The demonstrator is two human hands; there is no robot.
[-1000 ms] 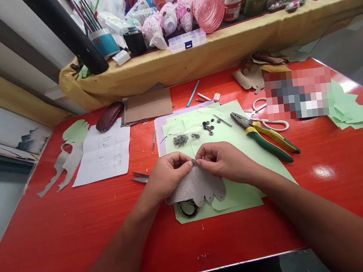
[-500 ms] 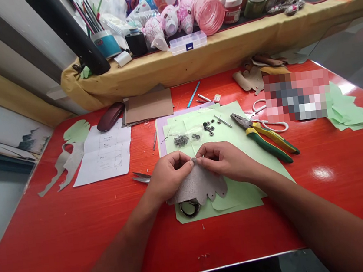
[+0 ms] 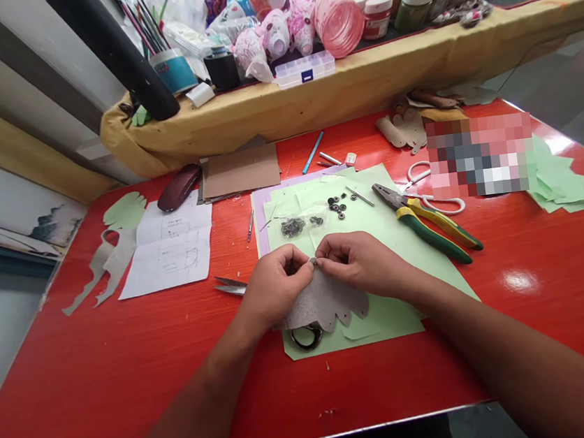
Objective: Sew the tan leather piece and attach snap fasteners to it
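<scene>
Between my two hands is a grey piece of leather or felt with a scalloped lower edge and small holes in the scallops. My left hand is closed on it, thumb and forefinger pinching the upper edge. My right hand pinches the same edge, its fingertips meeting the left ones around a small round metal snap. The fingers partly hide the snap. Dark scissors lie under the piece, one handle loop showing below it and the blades sticking out left of my left hand.
Under my hands are green paper sheets, bearing loose dark snap parts and a clear bag of small metal bits. Pliers and white-handled scissors lie to the right. A drawn sheet lies left; a cluttered shelf stands behind.
Both hands keep their pinch at the piece's upper edge, with only slight finger movement. The whole view has shifted a little.
</scene>
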